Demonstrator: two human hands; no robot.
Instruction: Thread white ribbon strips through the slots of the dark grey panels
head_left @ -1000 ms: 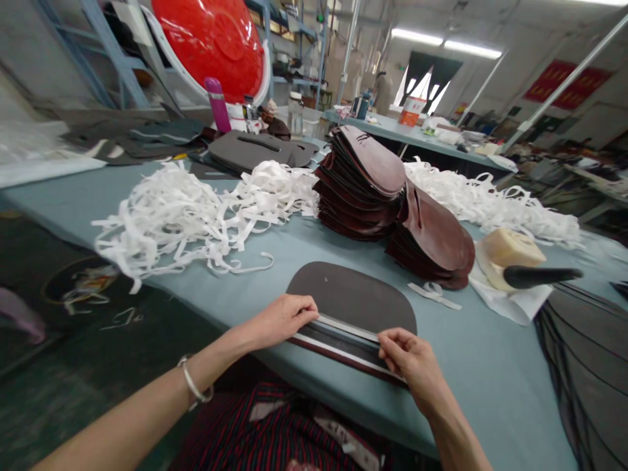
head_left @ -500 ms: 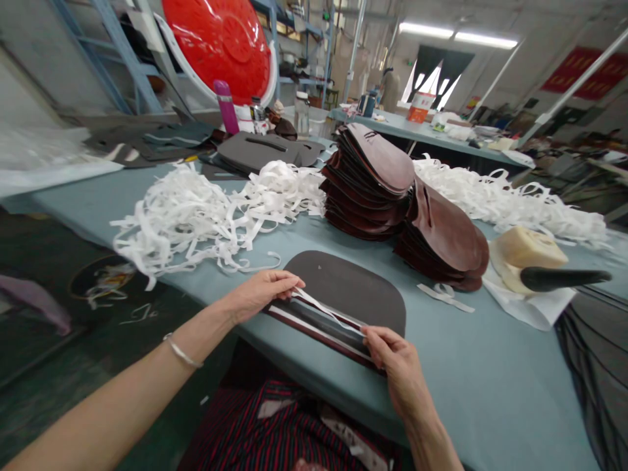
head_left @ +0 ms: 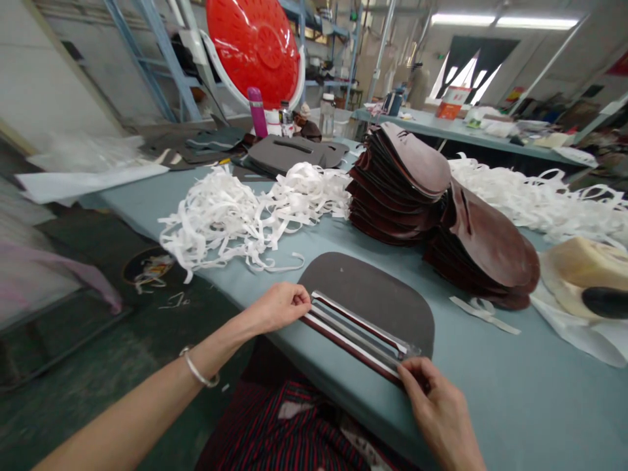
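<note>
A dark grey rounded panel lies flat near the table's front edge, with a long slot along its near side. White strips and a dark brown edge run along that slot. My left hand is closed in a pinch at the slot's left end, on one end of a narrow white strip. At the other end, my right hand pinches with thumb and finger at the panel's near right corner. The strip lies taut between both hands, along the slot; fingertips partly hide its ends.
Behind the panel are heaps of white strips and stacks of brown leather pieces. A short loose strip and a cream-coloured block sit to the right. Grey panels and a purple bottle stand farther back.
My hands have moved farther apart and lower. The white strip, earlier raised and slightly twisted, now lies straight along the slot. The camera view has shifted left.
</note>
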